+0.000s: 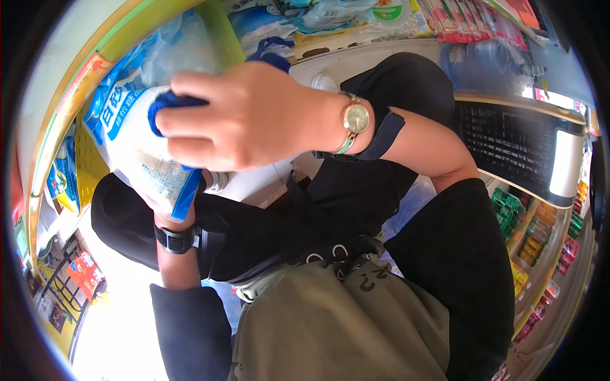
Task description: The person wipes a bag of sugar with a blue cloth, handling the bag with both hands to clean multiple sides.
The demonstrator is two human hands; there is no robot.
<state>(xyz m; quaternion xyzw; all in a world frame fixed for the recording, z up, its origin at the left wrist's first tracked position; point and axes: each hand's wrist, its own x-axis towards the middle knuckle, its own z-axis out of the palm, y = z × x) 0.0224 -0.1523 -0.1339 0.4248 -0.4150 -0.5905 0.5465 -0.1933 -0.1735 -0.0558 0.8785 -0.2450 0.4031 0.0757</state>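
Note:
A clear and blue plastic bag of white sugar (143,152) is held up at the left, tilted. Beneath and behind it is my left hand (164,207), mostly hidden by the bag, with a black strap at the wrist. Across the bag's upper side lies my right hand (233,119), its fingers closed on a dark blue cloth (167,107) pressed against the bag. More dark blue fabric (274,52) shows behind the right hand. A round gold watch (356,118) and a black strap are on the right wrist.
Packaged goods (329,14) lie on a shelf across the top. A yellow perforated panel (88,166) stands at the left, beside a shelf edge. My bent knees flank the pale floor (252,188). To the right are a black slotted panel (505,143) and shelves of drinks (533,243).

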